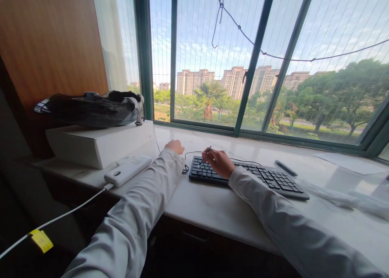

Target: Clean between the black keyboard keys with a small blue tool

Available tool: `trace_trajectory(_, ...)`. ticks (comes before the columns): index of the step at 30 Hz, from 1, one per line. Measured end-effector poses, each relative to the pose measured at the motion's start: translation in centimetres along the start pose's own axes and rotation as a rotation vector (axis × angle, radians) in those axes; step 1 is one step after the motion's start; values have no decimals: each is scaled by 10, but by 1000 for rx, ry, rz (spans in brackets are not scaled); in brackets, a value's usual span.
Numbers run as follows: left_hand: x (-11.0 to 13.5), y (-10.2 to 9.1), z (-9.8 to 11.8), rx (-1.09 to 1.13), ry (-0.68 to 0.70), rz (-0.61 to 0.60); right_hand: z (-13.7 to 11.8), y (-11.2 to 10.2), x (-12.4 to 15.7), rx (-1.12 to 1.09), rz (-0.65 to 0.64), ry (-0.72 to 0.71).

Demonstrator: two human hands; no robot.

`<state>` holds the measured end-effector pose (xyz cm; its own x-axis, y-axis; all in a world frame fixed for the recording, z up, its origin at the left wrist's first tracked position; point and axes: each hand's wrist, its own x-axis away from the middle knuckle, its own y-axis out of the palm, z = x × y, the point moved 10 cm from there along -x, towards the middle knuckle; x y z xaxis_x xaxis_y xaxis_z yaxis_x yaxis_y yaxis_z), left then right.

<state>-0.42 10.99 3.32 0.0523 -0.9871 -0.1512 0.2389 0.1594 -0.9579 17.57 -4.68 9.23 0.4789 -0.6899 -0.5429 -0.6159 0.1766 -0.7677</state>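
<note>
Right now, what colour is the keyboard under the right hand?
Black, seen in the head view: the keyboard lies under the right hand.

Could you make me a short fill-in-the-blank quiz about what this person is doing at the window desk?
1. The right hand holds a thin tool over the black ____.
2. The left hand rests on the ____ sill top, beyond the keyboard's left end.
3. A white cable plugs into the white power bank, which lies in front of a white ____.
4. A dark ____ lies on that box.

Missing words: keyboard; white; box; bag
</note>
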Motion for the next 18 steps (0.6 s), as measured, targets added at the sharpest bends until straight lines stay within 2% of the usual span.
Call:
trace_trajectory(8, 4, -3, -1, 18, -18, -24, -38, 17, 21, -28, -82, -218)
trace_trajectory(11, 6, -2, 0, 37, -5, -33, -48, 19, 24, -74, -124, -236)
trace_trajectory(13, 6, -2, 0, 44, -4, -37, -46, 15, 24, -88, -100, -223)
trace_trajectory(18, 6, -1, 1, 49, 1, -35, -28, 2, 22, -7, 79, -211)
